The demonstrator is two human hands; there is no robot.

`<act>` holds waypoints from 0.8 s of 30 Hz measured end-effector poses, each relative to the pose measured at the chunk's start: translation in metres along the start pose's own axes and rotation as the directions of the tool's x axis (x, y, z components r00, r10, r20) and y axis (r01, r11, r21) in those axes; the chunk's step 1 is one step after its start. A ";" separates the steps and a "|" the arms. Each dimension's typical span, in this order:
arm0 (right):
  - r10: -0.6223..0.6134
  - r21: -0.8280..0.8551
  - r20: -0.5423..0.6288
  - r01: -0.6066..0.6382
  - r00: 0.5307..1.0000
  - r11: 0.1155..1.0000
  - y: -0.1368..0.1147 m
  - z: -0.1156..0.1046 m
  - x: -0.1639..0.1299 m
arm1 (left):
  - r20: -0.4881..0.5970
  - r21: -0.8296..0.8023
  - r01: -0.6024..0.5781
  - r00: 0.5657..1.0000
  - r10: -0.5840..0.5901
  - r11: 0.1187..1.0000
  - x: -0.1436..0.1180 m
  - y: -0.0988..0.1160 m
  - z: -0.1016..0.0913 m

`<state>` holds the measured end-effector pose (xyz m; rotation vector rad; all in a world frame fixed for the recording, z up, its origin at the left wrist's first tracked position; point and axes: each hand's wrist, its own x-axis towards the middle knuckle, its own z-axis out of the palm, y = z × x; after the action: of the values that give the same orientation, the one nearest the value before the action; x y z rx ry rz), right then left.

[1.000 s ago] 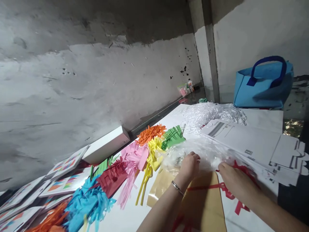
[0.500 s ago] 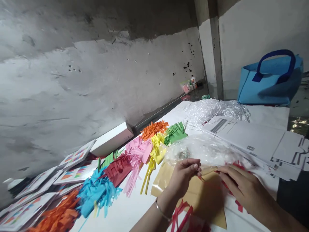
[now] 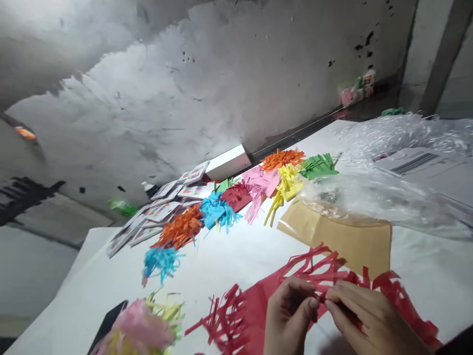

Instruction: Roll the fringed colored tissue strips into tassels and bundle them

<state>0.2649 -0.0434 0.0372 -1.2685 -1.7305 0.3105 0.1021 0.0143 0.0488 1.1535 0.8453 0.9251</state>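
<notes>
Red fringed tissue paper (image 3: 254,310) spreads over the near part of the white table, its cut strips fanning out at the left, the top and the right. My left hand (image 3: 290,315) is closed above it, thumb and fingers pinching a small twisted bit of red paper (image 3: 321,298). My right hand (image 3: 369,315) meets it there, its fingertips closed on the same bit. The fingers partly hide that piece. Just beyond my hands lies a brown envelope (image 3: 354,241).
Orange (image 3: 181,228), blue (image 3: 218,209), pink (image 3: 260,182), yellow (image 3: 288,182) and green fringed bundles (image 3: 318,166) line the far side. Clear plastic (image 3: 384,197) covers part of the envelope. Stacked printed cards (image 3: 160,212) and a white box (image 3: 229,162) stand by the wall. A blurred pink-yellow bundle (image 3: 144,325) lies near left.
The view has swung left, and the blue bag has left it. My hands have come together from apart, now in front of the envelope over the red fringed paper.
</notes>
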 end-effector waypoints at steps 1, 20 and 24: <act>0.009 -0.004 0.031 -0.009 0.999 1.000 -0.005 0.005 -0.003 | -0.028 0.061 -0.058 0.998 0.060 0.996 -0.010 -0.003 -0.006; 0.122 0.176 0.512 -0.242 0.850 0.954 -0.057 0.053 -0.010 | 0.082 0.496 -0.389 0.911 0.404 0.776 -0.091 -0.005 -0.093; 0.077 0.174 0.496 -0.186 0.865 0.967 -0.056 0.059 -0.013 | 0.040 0.475 -0.317 0.940 0.339 0.821 -0.093 -0.006 -0.097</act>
<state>0.1846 -0.0604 0.0363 -1.2142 -1.9594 0.9460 -0.0209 -0.0363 0.0305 1.7561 0.9599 1.0584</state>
